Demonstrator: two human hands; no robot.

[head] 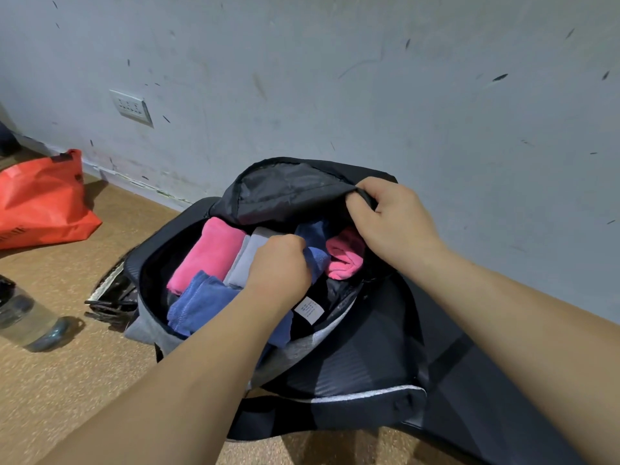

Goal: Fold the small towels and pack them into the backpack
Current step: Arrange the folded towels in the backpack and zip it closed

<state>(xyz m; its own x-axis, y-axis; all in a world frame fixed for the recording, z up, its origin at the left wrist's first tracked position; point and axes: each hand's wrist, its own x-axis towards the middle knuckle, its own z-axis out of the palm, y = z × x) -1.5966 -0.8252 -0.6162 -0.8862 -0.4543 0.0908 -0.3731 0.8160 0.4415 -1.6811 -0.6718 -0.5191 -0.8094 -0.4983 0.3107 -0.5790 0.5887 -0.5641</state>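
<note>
A scuffed grey-blue wall (369,78) is seen across the top of the view, and a brown speckled floor (67,380) is met at its foot. A black and grey backpack (362,360) is laid on the floor against the wall, its main compartment unzipped and facing up. Its dark flap (288,189) is held back toward the wall.

An orange bag (40,199) is slumped on the floor at the far left, well apart from the backpack.

The edge of the flap is gripped by the right hand (392,219), whose fingers are curled round the rim. The left hand (278,263) is sunk into the compartment, knuckles up, and its fingers are curled down onto a small blue towel (318,260), which is gripped at its near end.

Inside the compartment, a folded pink towel (208,253) is laid at the left, with a folded grey towel (246,260) just beside it. A larger blue towel (204,303) is bunched at the near edge, partly under the left forearm. A rolled pink towel (345,256) is tucked at the right, below the right hand.

A clear water bottle (30,320) is lying on the floor at the left edge. A white wall socket (131,107) is fixed above the orange bag. A small white label (308,309) is seen on the black lining.
</note>
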